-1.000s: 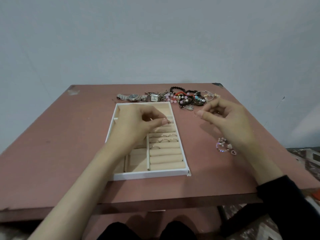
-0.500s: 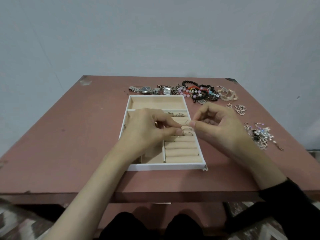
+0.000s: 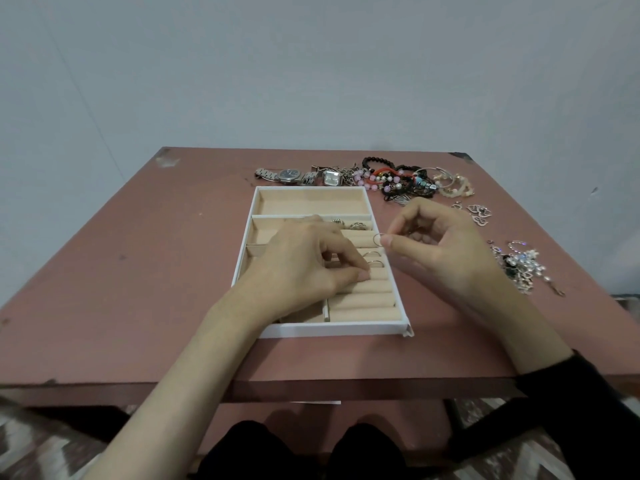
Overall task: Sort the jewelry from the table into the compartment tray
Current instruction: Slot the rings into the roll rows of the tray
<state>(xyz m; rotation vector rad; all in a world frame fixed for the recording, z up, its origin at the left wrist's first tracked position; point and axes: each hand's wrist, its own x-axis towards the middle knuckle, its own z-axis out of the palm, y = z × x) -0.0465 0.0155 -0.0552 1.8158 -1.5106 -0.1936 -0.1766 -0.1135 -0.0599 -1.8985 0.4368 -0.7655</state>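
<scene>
In the compartment tray (image 3: 329, 330) a few slotted rings (image 3: 374, 255) sit. The right grip (image 3: 446, 251) pinches another ring (image 3: 378, 239). Whether the left grip (image 3: 304, 261), curled on the rolls (image 3: 363, 300), holds anything cannot be told. Watches (image 3: 289, 175) and bracelets (image 3: 398, 178) wait on the bench (image 3: 156, 271).

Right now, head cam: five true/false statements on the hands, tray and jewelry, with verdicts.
1. The right hand pinches a thin ring. True.
2. The left hand is off the tray. False: it rests on the tray's ring rolls.
3. A watch lies in the far compartment. False: nothing shows in it; the watches lie on the table beyond the tray.
4. Some rings sit in the rolls. True.
5. The bracelets are piled left of the tray. False: they lie beyond its far right corner.
</scene>
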